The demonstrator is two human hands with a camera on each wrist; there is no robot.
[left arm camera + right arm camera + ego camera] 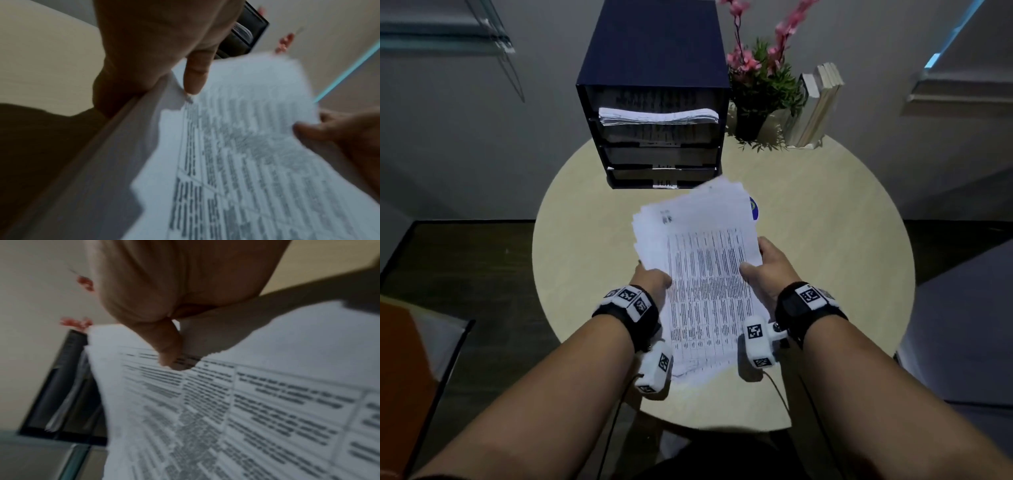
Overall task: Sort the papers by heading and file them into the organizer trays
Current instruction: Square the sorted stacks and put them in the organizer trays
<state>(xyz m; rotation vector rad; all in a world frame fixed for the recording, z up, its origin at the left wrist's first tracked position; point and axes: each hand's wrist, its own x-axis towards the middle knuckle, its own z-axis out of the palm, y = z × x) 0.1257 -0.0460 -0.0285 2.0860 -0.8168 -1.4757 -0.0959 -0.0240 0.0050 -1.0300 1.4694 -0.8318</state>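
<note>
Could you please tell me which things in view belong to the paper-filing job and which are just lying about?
Belonging to the job:
- white printed paper stack, held by the left hand and the right hand
- dark blue organizer with trays
- white sheets already filed in a tray

Just lying about:
- pink-flowered potted plant
- upright pale books
- round beige table

Dim, flat indoor light; blurred wrist views, wide-angle bending at edges

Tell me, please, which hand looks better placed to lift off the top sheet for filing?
Probably the right hand: its thumb already lies on the stack of papers, while the left hand grips the stack's edge as support.
</note>
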